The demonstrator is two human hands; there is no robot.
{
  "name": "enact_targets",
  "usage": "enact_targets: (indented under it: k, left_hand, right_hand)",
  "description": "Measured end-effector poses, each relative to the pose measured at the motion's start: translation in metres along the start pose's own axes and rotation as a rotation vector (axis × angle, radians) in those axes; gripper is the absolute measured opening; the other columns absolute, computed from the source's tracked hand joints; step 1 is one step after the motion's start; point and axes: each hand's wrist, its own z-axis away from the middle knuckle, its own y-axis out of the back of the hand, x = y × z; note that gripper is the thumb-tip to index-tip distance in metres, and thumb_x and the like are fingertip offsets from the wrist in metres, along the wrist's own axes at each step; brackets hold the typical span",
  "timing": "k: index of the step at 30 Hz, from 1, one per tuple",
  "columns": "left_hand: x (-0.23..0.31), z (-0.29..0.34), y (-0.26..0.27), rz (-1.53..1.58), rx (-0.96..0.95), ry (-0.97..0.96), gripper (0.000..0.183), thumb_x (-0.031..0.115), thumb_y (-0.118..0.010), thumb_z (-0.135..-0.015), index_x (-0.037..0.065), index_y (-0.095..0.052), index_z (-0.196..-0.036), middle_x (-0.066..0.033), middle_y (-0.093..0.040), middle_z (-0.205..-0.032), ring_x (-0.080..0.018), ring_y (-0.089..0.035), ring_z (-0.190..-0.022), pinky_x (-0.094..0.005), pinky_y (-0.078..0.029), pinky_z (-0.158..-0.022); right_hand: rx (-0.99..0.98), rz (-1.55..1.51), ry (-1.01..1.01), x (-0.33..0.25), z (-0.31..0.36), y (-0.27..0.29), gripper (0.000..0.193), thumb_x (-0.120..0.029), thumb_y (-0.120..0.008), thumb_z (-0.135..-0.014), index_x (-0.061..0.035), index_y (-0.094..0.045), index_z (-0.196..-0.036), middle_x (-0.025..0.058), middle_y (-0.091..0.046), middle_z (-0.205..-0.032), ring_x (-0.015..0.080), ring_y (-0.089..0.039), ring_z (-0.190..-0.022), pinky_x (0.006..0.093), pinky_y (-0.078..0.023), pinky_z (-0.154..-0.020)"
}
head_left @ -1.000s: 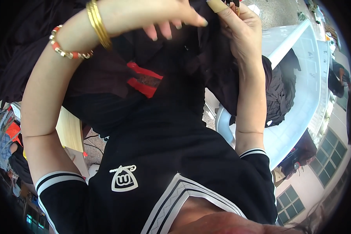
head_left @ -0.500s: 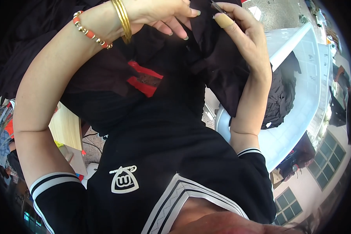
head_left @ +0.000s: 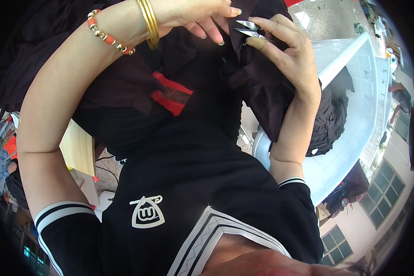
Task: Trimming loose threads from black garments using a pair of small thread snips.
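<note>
Dark, nearly black fabric is spread over my lap and lifted between my two hands. At the top, my left hand pinches an edge of it between thumb and forefinger, the other fingers loosely bent. My right hand is closed around a pair of thread snips; their two pointed metal blades are parted and point left, close to the fabric by my left fingertips. A tan cover wraps the tip of my right thumb. The handles of the snips are mostly hidden in my palm.
A large pale plastic tub stands at the right with crumpled black cloth in it. A red-edged patch lies on my lap. At the left are a light wooden board and a pile of mixed items.
The snips have come into clear view with their blades parted; before, they were mostly hidden in my right hand. My left hand has shifted slightly right, still pinching the fabric.
</note>
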Motion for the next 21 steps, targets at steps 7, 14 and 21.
enact_targets:
  k: [7, 14, 21]
  left_hand:
    - [-0.005, -0.003, 0.004, 0.016, -0.028, -0.033, 0.025, 0.025, -0.055, -0.098, 0.004, -0.063, -0.089, -0.0063, -0.066, -0.086, -0.0162, -0.068, -0.071, -0.0236, -0.049, -0.06]
    - [0.016, 0.019, -0.01, -0.908, 0.329, -0.265, 0.026, 0.026, -0.061, -0.089, 0.0, -0.062, -0.095, -0.0191, -0.061, -0.102, -0.0301, -0.062, -0.096, -0.0384, -0.049, -0.08]
    - [-0.01, -0.007, 0.004, -0.883, 0.488, -0.514, 0.07, 0.04, -0.071, -0.085, 0.0, -0.046, -0.137, -0.0096, -0.065, -0.108, -0.0093, -0.065, -0.082, -0.0211, -0.051, -0.071]
  right_hand:
    - [-0.019, 0.004, 0.059, 0.005, -0.001, -0.001, 0.027, -0.01, -0.076, -0.078, -0.004, -0.071, -0.104, 0.0031, -0.051, -0.073, 0.0136, -0.054, -0.065, 0.0266, -0.042, -0.06]
    - [0.407, -0.133, -0.228, 0.015, -0.001, 0.003, 0.029, -0.009, -0.076, -0.083, -0.0026, -0.069, -0.11, -0.0046, -0.057, -0.075, 0.0031, -0.049, -0.066, 0.02, -0.038, -0.058]
    - [0.182, 0.112, -0.671, 0.033, 0.005, 0.024, 0.05, -0.043, -0.073, -0.079, -0.0023, -0.07, -0.109, 0.016, -0.071, -0.088, 0.0216, -0.069, -0.079, 0.0302, -0.052, -0.075]
